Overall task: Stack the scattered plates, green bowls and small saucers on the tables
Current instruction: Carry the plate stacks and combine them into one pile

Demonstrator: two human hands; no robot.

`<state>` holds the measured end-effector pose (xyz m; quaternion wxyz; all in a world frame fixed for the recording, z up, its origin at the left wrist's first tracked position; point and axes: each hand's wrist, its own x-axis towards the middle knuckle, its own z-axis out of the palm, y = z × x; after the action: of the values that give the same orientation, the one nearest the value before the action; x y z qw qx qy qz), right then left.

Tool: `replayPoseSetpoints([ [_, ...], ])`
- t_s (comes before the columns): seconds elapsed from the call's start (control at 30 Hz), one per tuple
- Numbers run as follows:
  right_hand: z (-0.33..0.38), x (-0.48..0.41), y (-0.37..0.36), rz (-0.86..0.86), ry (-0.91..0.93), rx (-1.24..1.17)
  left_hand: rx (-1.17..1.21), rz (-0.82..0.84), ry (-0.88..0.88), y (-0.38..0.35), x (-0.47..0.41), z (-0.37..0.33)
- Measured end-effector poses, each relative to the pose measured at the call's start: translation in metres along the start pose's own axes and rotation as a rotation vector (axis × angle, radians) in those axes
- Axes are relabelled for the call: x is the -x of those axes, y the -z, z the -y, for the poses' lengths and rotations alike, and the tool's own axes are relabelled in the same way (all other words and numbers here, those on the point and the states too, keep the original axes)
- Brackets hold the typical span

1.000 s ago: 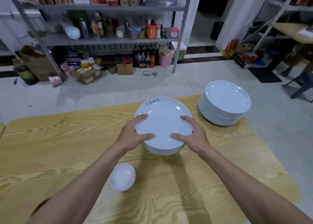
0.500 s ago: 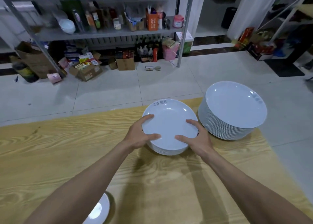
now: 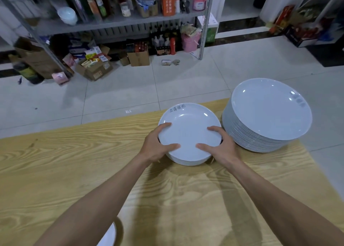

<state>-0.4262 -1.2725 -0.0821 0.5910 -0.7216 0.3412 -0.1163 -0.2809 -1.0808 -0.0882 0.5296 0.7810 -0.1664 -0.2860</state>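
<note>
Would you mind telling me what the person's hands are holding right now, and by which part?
A small stack of white plates, by its rim: left hand on the left edge, right hand on the right, thumbs on top.

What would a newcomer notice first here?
The left hand and right hand grip a short stack of white plates near the wooden table's far edge. To its right stands a taller stack of larger plates, with cluttered metal shelves behind.
</note>
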Motion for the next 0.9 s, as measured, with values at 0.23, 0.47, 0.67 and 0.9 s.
replayPoseSetpoints([
  [0.23, 0.000, 0.001, -0.002, 0.005, 0.006, 0.019, -0.013, 0.020, 0.005, 0.001, 0.002, -0.004],
  [0.47, 0.001, 0.002, -0.001, 0.012, -0.005, 0.042, 0.003, 0.033, 0.033, 0.000, 0.004, -0.006],
  [0.67, 0.005, 0.010, -0.005, -0.021, -0.043, 0.108, -0.184, -0.076, 0.001, -0.006, 0.018, -0.012],
  [0.9, 0.019, 0.035, -0.010, -0.029, -0.049, 0.490, -0.584, -0.137, -0.132, 0.012, 0.051, -0.021],
])
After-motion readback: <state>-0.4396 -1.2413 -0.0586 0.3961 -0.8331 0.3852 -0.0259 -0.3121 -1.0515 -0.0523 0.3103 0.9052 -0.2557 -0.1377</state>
